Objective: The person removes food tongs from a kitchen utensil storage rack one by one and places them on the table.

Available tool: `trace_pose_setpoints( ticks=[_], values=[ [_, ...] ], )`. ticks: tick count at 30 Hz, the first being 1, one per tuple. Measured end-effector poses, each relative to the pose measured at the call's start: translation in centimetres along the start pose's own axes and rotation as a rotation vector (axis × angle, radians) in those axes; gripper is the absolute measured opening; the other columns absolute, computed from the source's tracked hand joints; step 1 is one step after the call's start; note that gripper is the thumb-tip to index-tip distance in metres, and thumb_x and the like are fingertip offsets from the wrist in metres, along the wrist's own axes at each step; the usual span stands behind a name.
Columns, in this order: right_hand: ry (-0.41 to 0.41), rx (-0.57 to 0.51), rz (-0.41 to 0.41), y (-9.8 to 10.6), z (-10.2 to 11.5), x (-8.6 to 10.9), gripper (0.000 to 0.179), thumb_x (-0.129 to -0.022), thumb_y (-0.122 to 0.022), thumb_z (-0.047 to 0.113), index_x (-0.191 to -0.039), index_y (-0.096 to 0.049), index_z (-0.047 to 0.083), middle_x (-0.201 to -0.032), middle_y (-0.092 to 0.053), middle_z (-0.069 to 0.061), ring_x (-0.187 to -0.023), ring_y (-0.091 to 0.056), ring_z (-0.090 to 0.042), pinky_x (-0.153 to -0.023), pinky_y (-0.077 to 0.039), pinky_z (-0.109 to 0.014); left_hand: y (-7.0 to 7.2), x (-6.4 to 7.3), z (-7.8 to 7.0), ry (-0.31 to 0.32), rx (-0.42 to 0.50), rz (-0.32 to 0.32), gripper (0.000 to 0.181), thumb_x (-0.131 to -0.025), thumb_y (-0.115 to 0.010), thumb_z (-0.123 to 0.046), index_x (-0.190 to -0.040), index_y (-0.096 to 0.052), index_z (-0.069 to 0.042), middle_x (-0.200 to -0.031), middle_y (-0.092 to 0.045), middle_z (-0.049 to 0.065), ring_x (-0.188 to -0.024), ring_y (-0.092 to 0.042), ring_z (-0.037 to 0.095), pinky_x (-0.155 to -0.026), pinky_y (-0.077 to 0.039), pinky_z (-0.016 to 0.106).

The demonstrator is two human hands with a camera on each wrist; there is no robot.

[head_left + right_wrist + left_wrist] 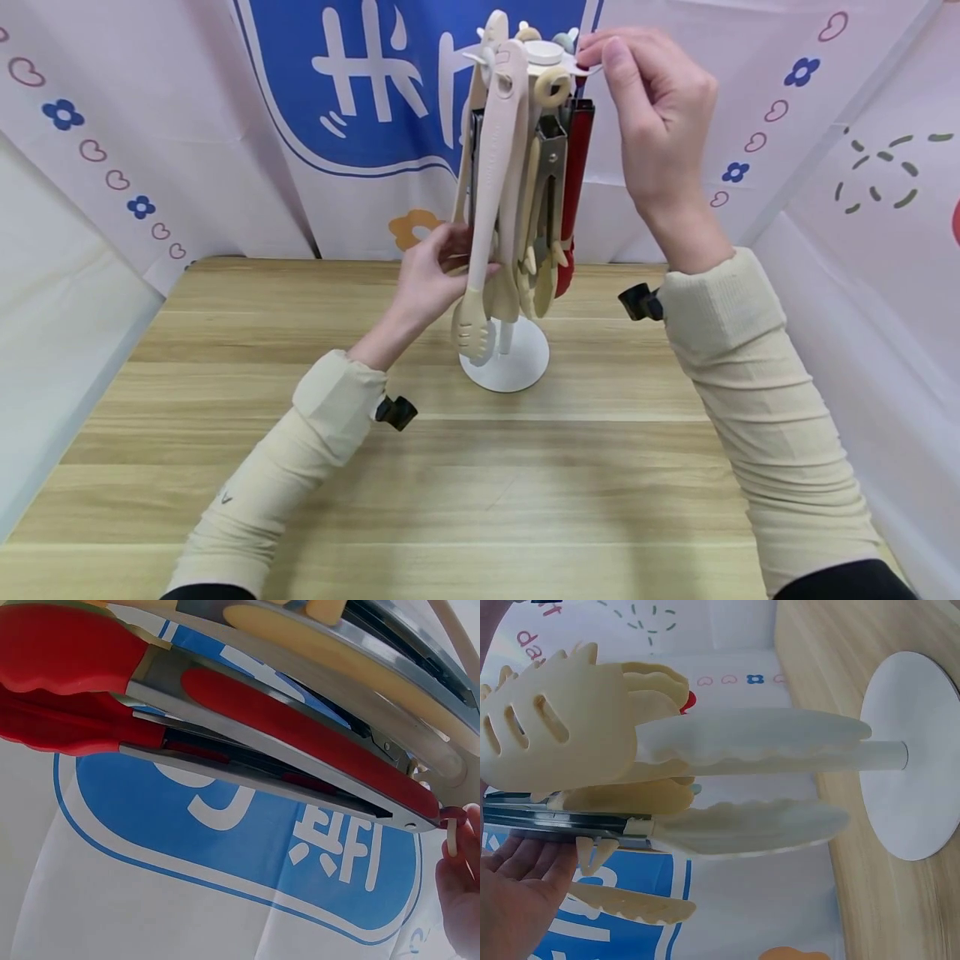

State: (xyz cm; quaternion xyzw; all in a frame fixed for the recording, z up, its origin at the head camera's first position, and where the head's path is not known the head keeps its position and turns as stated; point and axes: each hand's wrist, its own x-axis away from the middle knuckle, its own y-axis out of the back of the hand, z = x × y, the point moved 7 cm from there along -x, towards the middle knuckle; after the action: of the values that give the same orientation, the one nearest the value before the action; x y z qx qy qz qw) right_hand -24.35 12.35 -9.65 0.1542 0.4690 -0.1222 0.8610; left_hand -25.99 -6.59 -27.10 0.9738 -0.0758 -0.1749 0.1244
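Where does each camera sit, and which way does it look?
Head: on the person's head, looking forward and down at a white round-based utensil stand; left fingers, right fingers, beige sleeves show.
Left wrist: on that wrist, facing a cream slotted utensil head and the stand; left fingers show.
Right wrist: on that wrist, facing red-and-silver metal tongs; right fingers show.
Shared: head and right wrist show the tongs.

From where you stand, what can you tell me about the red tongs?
The red tongs hang heads down at the right side of a white stand. Their arms look metal, with a red grip strip; the scalloped red heads look like silicone or plastic. The arms spread slightly apart. The right hand pinches at their top, by the red loop and pale hook.
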Motion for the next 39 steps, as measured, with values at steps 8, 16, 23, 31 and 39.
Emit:
trace_pose_setpoints(
  ticks=[8,16,23,31,39],
  values=[
    [0.009,-0.008,-0.006,0.0,0.2,-0.1,0.022,-0.089,-0.049,0.001,-0.083,-0.068,-0.008,-0.092,-0.068,-0.01,-0.092,-0.059,-0.009,-0.086,-0.042,-0.021,1.2,0.3,-0.1,-0.062,0.057,-0.08,0.043,-0.07,-0.072,0.006,-0.109,-0.055,0.01,-0.101,-0.061,0.023,-0.094,-0.06,0.025,-0.084,-0.049,0.026],
    [0.043,0.029,0.001,0.3,0.1,-0.2,0.023,-0.089,-0.048,0.002,-0.084,-0.068,-0.008,-0.092,-0.068,-0.01,-0.092,-0.059,-0.007,-0.083,-0.043,-0.02,2.6,0.7,-0.3,-0.13,-0.023,-0.152,0.04,-0.072,-0.069,0.006,-0.11,-0.057,0.008,-0.099,-0.062,0.021,-0.091,-0.06,0.024,-0.082,-0.05,0.026],
    [0.111,0.035,0.027,0.1,0.3,-0.4,0.021,-0.089,-0.049,0.001,-0.084,-0.068,-0.007,-0.094,-0.068,-0.01,-0.095,-0.058,-0.007,-0.087,-0.042,-0.022,3.3,0.8,-0.5,-0.131,-0.048,-0.155,0.041,-0.073,-0.073,-0.001,-0.11,-0.058,0.006,-0.099,-0.062,0.017,-0.091,-0.059,0.02,-0.083,-0.049,0.026],
    [0.179,0.104,0.072,-0.1,0.6,-0.4,0.019,-0.091,-0.05,0.002,-0.087,-0.067,-0.005,-0.095,-0.067,-0.01,-0.095,-0.056,-0.005,-0.089,-0.041,-0.021,4.1,0.8,-0.8,-0.157,-0.055,-0.18,0.044,-0.071,-0.076,-0.005,-0.111,-0.058,0.004,-0.099,-0.061,0.015,-0.089,-0.058,0.016,-0.083,-0.049,0.027],
    [0.169,0.14,0.098,-0.1,0.4,-0.4,0.02,-0.092,-0.05,0.005,-0.088,-0.067,-0.004,-0.094,-0.065,-0.008,-0.094,-0.054,-0.003,-0.088,-0.04,-0.02,4.7,0.7,-1.1,-0.166,-0.063,-0.188,0.044,-0.072,-0.076,-0.006,-0.11,-0.058,0.005,-0.099,-0.063,0.015,-0.089,-0.059,0.017,-0.084,-0.049,0.026]
  ],
)
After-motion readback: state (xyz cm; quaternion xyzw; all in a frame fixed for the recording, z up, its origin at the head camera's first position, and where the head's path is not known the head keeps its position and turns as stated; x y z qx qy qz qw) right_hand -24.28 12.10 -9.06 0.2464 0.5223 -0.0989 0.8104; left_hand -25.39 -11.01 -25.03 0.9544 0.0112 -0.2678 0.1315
